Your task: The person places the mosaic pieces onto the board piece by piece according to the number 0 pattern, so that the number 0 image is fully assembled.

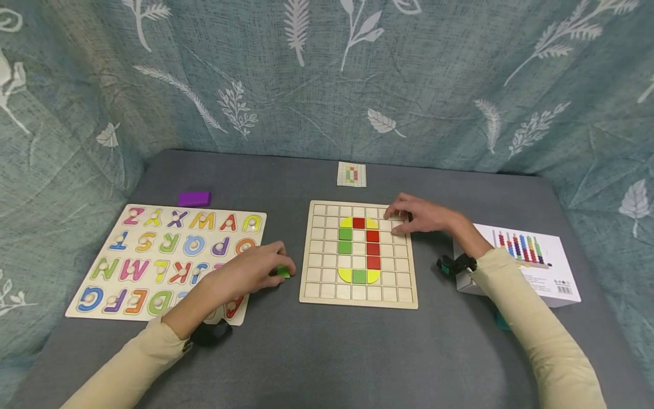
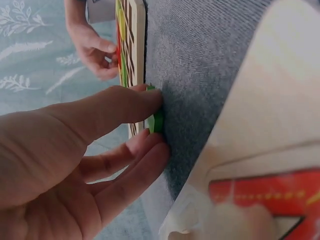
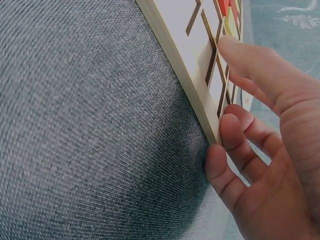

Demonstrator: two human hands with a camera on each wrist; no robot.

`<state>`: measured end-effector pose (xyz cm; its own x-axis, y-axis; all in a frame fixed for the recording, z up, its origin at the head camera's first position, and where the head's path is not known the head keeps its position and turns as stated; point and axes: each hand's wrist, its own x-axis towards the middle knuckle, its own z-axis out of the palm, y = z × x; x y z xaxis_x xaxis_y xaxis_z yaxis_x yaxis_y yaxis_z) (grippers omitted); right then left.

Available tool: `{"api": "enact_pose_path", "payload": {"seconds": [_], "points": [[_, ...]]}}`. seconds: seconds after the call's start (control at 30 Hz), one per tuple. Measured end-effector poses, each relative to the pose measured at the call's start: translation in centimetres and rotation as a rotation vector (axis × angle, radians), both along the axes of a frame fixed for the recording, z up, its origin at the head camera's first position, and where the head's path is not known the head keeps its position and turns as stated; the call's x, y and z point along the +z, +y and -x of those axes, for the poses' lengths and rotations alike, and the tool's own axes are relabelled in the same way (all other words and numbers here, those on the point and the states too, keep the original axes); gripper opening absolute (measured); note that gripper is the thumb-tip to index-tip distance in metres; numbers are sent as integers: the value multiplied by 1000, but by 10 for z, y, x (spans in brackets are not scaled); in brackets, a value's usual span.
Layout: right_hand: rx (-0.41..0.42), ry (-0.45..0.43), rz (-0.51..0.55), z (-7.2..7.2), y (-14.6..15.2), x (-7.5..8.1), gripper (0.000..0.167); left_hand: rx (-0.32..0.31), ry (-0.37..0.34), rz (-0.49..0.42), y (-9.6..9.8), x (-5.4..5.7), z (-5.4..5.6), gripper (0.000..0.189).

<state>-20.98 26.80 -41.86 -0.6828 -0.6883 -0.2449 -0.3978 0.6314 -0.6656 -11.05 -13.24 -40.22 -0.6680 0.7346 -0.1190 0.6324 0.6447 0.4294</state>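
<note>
My left hand pinches a green tile between thumb and fingers, just above the table left of the wooden grid board. In the left wrist view the green tile stands on edge in the fingertips. On the board, red tiles, green tiles and rounded yellow pieces form an upright oval ring, with one bare square in its left side. My right hand rests at the board's upper right corner. The right wrist view shows its thumb on the top face and fingers by the edge.
A wooden letter puzzle lies left, partly under my left forearm. A purple block sits behind it. A small pattern card lies beyond the board. On the right, a white box with an abacus picture stands beside my right forearm.
</note>
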Motion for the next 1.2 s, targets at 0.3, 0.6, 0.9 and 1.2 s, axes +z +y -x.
{"api": "enact_pose_path", "payload": {"seconds": [0.3,0.6,0.9,1.2], "points": [[0,-7,-4,0,-1,0,35,1,29,-22,1,-2,0,14],[4,-5,7,1,-1,-1,34,18,27,-102,2,-2,3,15],[2,0,-1,-1,-1,-1,34,25,15,-99,3,-2,3,14],[-5,0,-4,0,-1,0,34,48,21,-63,1,-2,4,16]]}}
